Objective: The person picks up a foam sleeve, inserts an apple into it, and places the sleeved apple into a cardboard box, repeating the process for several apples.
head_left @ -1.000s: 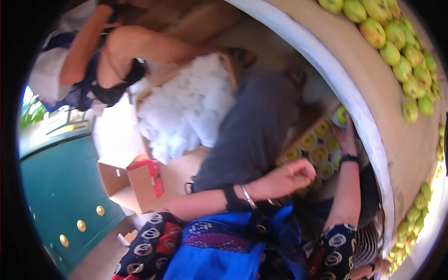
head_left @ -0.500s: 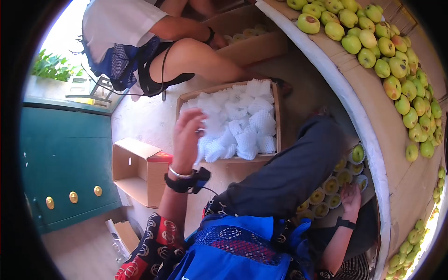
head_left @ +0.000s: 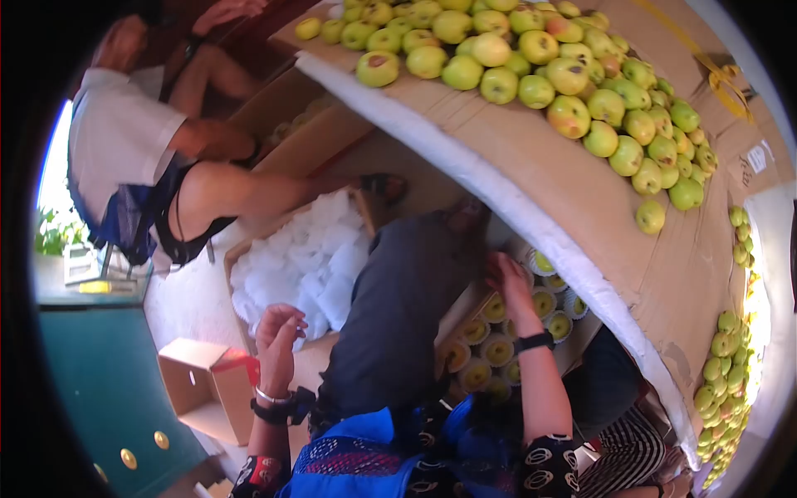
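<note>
My left hand [head_left: 278, 339] is raised beside the near edge of a box of white foam net sleeves [head_left: 300, 257]. Its fingers are loosely curled with gaps between them, and nothing shows in them. My right hand [head_left: 509, 286] reaches over a carton of green-yellow apples [head_left: 498, 349], each in a white foam net. Its fingers are extended near the carton's far side, beside my leg, and I see nothing held. My leg hides part of both boxes.
Loose apples [head_left: 573, 75] are heaped on a cardboard-covered platform [head_left: 465, 124] with a white padded edge. A small carton [head_left: 212, 390] lies at left, near a green metal panel [head_left: 108, 373]. Another person [head_left: 133, 149] sits at the upper left by a long carton. Striped fabric shows at lower right.
The view has turned right, shifting the scene leftward. My right hand has moved from the apples' near side to the carton's far side. My left hand has come lower, away from above the foam sleeves.
</note>
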The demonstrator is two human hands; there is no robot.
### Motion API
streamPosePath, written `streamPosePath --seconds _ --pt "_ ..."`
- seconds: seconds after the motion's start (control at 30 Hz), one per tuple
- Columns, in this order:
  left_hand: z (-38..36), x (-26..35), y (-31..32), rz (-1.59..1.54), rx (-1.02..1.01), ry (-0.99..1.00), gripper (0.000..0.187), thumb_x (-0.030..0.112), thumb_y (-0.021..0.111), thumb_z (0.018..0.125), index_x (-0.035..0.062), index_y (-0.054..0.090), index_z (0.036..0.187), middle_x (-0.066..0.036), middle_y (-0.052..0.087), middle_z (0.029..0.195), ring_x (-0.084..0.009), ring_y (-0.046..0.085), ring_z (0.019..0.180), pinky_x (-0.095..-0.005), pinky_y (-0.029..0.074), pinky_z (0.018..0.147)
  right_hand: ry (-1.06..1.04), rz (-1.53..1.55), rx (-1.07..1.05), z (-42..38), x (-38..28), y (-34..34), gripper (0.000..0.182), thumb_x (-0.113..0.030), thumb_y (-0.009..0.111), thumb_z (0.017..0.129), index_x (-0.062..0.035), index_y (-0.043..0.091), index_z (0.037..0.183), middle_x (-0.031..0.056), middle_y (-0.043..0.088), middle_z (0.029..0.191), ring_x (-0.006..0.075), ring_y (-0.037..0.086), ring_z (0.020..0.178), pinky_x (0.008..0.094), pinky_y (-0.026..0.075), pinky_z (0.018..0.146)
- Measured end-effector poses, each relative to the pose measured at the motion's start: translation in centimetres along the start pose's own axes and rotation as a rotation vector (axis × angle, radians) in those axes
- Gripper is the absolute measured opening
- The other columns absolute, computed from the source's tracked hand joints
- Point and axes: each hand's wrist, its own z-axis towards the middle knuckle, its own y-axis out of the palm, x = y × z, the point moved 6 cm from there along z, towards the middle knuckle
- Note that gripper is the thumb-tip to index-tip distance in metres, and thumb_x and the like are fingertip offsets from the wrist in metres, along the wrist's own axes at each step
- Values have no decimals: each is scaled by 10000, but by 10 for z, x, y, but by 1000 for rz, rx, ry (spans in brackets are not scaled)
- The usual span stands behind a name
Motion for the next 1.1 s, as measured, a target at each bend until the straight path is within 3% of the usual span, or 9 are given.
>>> streamPosePath --seconds 0.47,0.7,0.77,0.87,0.93,0.97,1.0,1.03,1.1 --pt "6 -22 27 -1 28 -218 74 34 518 836 68 554 890 -21 595 840 -90 558 723 -198 437 627 -274 -206 -181 110 50 45 590 -439 351 945 -71 269 1399 80 258 1450 191 175 1357 298 96 1110" --pt "4 -25 28 -11 19 -247 60 45 521 841 70 554 885 -17 593 847 -91 561 735 -203 441 627 -176 -192 -200 90 8 45 483 -298 429 921 -73 374 1346 77 359 1395 209 270 1321 335 168 1102" --pt "1 -25 22 13 52 -231 48 68 537 842 70 552 887 -11 586 853 -94 560 748 -214 444 634 -659 -459 -143 74 -16 38 447 -125 449 862 -81 432 1306 100 413 1349 251 332 1286 363 210 1093" --pt "3 -31 -18 -55 143 -219 77 103 576 837 83 549 906 -17 569 875 -111 556 789 -243 454 659 -804 -658 -459 74 -3 31 586 15 459 750 -121 429 1319 124 389 1366 281 315 1299 367 222 1092" --pt "2 -40 -66 -236 299 -201 115 69 545 846 78 534 960 -32 572 893 -129 558 783 -252 459 664 -639 -816 -436 60 -14 30 565 -10 521 780 -137 431 1323 113 410 1346 254 368 1254 347 314 1031" --pt "0 -43 -90 -242 396 -196 144 66 538 845 72 528 989 -37 575 888 -130 560 758 -238 458 647 -93 -341 -325 85 18 14 528 -58 578 792 -152 465 1299 76 432 1311 204 409 1203 322 395 928" --pt "-5 -48 -110 -266 417 -175 148 64 545 836 73 533 983 -36 576 882 -124 559 746 -230 455 635 -507 -472 -355 96 22 1 443 -186 611 832 -119 501 1256 20 512 1180 128 492 1050 289 426 797" --pt "-8 -53 -128 -291 418 -147 151 63 552 826 73 538 977 -34 578 875 -118 558 735 -222 452 622 86 -41 -262 97 24 9 385 -231 595 862 -106 524 1219 -13 561 1046 105 530 952 265 428 764" --pt "-17 -63 -149 -189 468 -166 133 53 553 827 77 549 957 -22 582 861 -103 562 730 -217 452 620 32 24 -272 81 2 27 329 -198 592 857 -76 560 1161 3 595 979 132 558 932 259 431 804"
